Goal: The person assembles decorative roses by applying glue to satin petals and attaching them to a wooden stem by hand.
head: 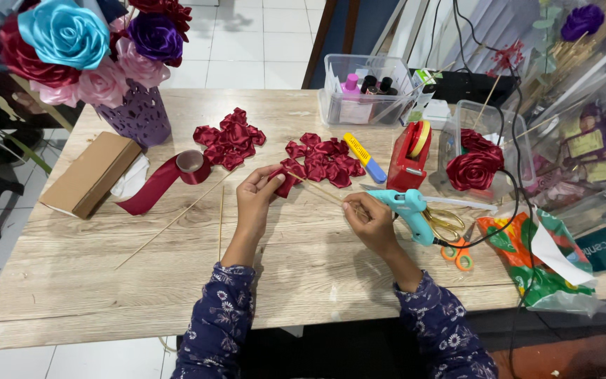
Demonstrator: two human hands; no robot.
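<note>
My left hand (256, 197) pinches a small dark red ribbon petal (285, 180) at the tip of a thin wooden skewer (317, 188). My right hand (367, 219) holds the other end of that skewer, just left of a turquoise glue gun (409, 210) lying on the table. Two heaps of folded red ribbon petals lie beyond my hands, one heap (230, 138) at the left and the other heap (325, 160) behind the held petal. A roll of dark red ribbon (189, 164) trails a loose strip to the left.
Loose skewers (177, 220) lie on the wooden table (106, 281). A purple vase of satin roses (92, 49) and a brown box (90, 174) sit at the left. A red tape dispenser (409, 153), clear tubs (366, 90), finished red roses (473, 165), scissors (450, 235) and a colourful bag (541, 263) crowd the right.
</note>
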